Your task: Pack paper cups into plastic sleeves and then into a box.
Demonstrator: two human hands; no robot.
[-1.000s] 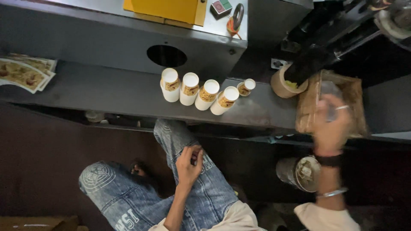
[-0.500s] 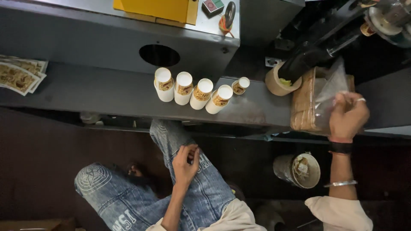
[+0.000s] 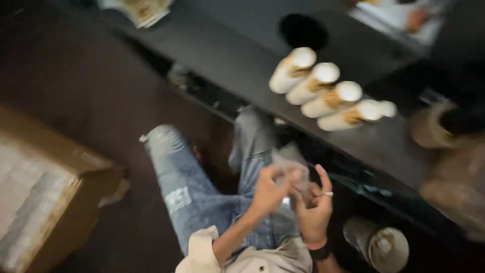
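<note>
Both my left hand [image 3: 270, 189] and right hand [image 3: 314, 207] pinch a clear plastic bag [image 3: 292, 174] over my lap, nothing in it that I can see, four white bottles [image 3: 323, 93] waiting on the bench [image 3: 242, 60].

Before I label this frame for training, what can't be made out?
- Head view: clear plastic piece between left hand and right hand; motion blur hides its shape.
- White bottles: labels smeared.
- Cardboard box: cut by the left edge.

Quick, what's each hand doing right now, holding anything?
Left hand: closed on a clear plastic bag over the lap.
Right hand: fingers curled, gripping the same bag.
</note>
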